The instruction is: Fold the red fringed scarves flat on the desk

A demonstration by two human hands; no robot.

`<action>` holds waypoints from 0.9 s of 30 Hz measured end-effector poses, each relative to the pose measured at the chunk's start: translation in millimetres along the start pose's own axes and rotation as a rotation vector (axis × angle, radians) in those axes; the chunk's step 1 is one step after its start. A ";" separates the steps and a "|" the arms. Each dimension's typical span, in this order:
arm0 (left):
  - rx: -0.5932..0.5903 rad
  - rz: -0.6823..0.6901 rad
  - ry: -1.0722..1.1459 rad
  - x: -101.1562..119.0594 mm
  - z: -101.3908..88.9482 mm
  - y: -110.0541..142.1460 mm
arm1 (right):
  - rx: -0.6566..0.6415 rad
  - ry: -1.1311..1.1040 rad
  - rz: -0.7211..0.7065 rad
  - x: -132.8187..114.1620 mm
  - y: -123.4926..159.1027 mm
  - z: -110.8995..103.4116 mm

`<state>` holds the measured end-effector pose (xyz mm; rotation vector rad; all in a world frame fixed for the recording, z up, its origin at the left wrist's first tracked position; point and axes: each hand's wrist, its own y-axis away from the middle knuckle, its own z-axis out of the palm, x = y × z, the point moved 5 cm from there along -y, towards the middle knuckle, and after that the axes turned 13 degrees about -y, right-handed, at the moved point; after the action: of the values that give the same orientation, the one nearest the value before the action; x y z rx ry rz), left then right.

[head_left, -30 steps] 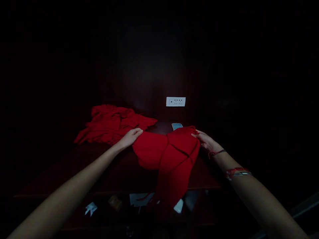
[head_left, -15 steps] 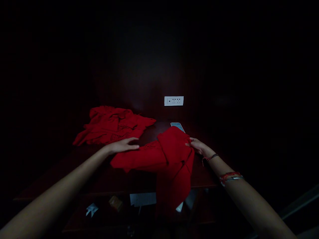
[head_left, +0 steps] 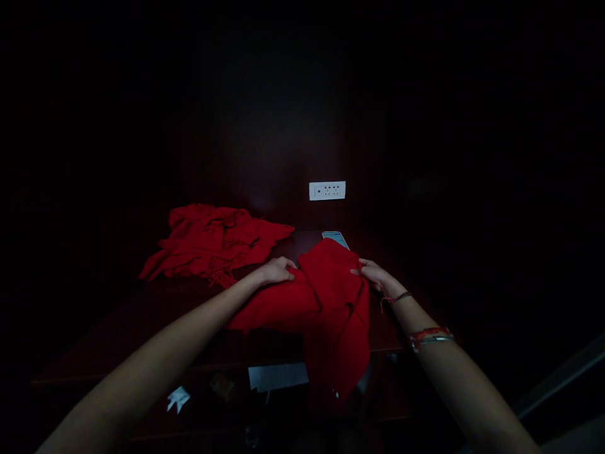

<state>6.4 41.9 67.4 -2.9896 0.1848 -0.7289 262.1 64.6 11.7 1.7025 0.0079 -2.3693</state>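
A red scarf (head_left: 331, 284) lies partly folded on the dark table, one end hanging down over the front edge. My left hand (head_left: 278, 270) is closed on its upper edge, thumb and fingers pinching the cloth left of the folded part. At the right side of the fold, my right hand (head_left: 371, 272) grips the scarf's edge between thumb and fingers. Another red cloth with fringes (head_left: 217, 243) lies crumpled at the back left, apart from both hands.
Behind the scarf lies a phone (head_left: 335, 239) with its screen lit, partly covered by the cloth. A white socket panel (head_left: 327, 190) is on the back wall. Below the tabletop (head_left: 142, 334), a pale sheet (head_left: 276, 377) and a small whitish piece (head_left: 178, 399) show in the dark.
My left hand has moved right along the scarf, from lying open on its left part to pinching its upper edge. My right hand keeps its grip in nearly the same place.
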 end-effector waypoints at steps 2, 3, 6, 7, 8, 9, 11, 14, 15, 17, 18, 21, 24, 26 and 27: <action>0.230 -0.150 -0.087 -17.8 -42.3 2.1 | 0.017 0.027 -0.017 -1.0 0.2 -2.8; 0.293 -0.196 -0.107 -30.9 -68.2 5.5 | 0.029 0.040 -0.026 -1.5 0.1 -4.3; 0.581 -0.391 -0.245 -79.1 -160.8 27.1 | 0.051 0.047 -0.046 -2.3 -2.6 -6.3; 0.695 -0.469 -0.323 -91.0 -188.4 36.8 | 0.052 0.040 -0.050 -2.0 -4.4 -5.7; 0.777 -0.517 -0.377 -97.9 -208.8 45.0 | 0.053 0.033 -0.050 -1.5 -6.5 -4.7; 0.838 -0.530 -0.413 -99.4 -220.8 51.2 | 0.062 0.032 -0.051 -0.9 -8.8 -3.7; 0.849 -0.482 -0.469 -88.7 -215.9 55.9 | 0.098 0.062 -0.061 -0.1 -13.0 -2.4; 0.486 -0.201 -0.497 -52.7 -139.3 46.3 | 0.140 0.161 -0.100 -2.2 -15.8 -2.1; 0.260 -0.063 -0.426 -39.7 -100.1 43.8 | 0.149 0.193 -0.112 -3.8 -15.1 -2.8; -0.200 0.168 -0.391 -18.7 -22.9 49.7 | 0.178 0.258 -0.126 -7.9 -10.5 -5.6; -0.306 0.198 -0.417 -15.0 3.9 54.4 | 0.197 0.299 -0.131 -10.2 -6.4 -7.4; -0.381 0.187 -0.510 -20.9 42.6 60.6 | 0.219 0.499 -0.166 -16.1 12.8 -9.0; -0.333 0.057 -0.643 -45.8 40.6 54.1 | 0.162 0.749 -0.226 -15.1 36.3 -3.6; -0.266 -0.016 -0.720 -63.8 32.9 45.8 | 0.128 0.826 -0.233 -11.1 48.1 -2.4; -0.226 -0.028 -0.741 -71.1 30.1 41.3 | 0.111 0.820 -0.227 -9.4 51.5 -3.1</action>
<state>-46.5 11.2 4.8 -3.2271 0.1886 0.4507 277.3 16.4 25.9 2.7160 0.2142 -1.6408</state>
